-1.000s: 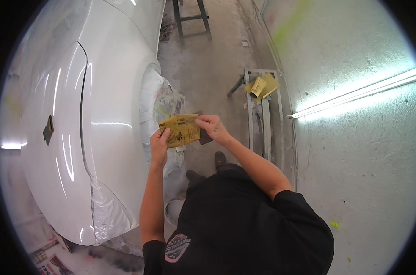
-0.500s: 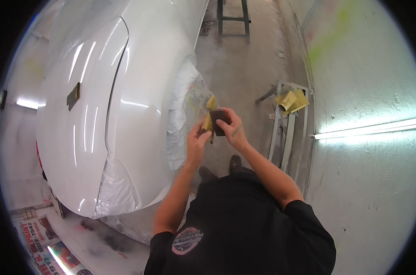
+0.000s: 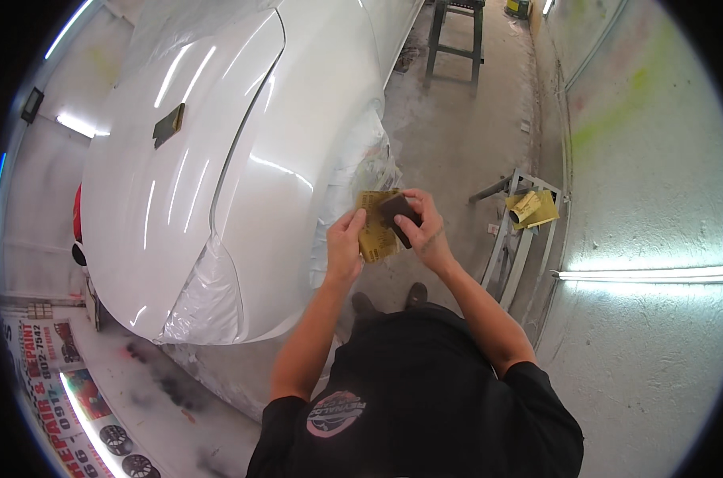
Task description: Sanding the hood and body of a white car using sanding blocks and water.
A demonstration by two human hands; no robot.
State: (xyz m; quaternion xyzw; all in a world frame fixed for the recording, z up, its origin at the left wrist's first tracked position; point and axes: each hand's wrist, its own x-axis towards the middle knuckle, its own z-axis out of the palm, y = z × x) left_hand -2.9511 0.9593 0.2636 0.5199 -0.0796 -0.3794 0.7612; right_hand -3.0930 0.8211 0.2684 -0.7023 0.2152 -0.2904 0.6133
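Observation:
In my left hand (image 3: 346, 244) is a yellow-brown sheet of sandpaper (image 3: 375, 239), pinched at its left edge with its printed back showing. My right hand (image 3: 430, 231) grips a dark sanding block (image 3: 398, 217), which overlaps the sheet's upper right part. Both hands are in front of my body, beside the white car's (image 3: 297, 135) front wheel arch, apart from its surface. Thin plastic masking film (image 3: 357, 163) covers the wheel area. Farther left, a dark green-and-brown folded pad or piece of sandpaper (image 3: 169, 126) lies on the hood.
Right of me stands a grey metal stand (image 3: 509, 247) with more yellow sandpaper (image 3: 543, 210) on top. Another dark stand (image 3: 457, 44) is farther ahead beside the car. A white wall (image 3: 648, 342) with a lit tube runs along the right. A printed banner (image 3: 54, 398) lies at lower left.
The sandpaper has turned from nearly edge-on to flat toward me. The dark block has tilted and moved over its upper right. My view has shifted, so the car appears farther right.

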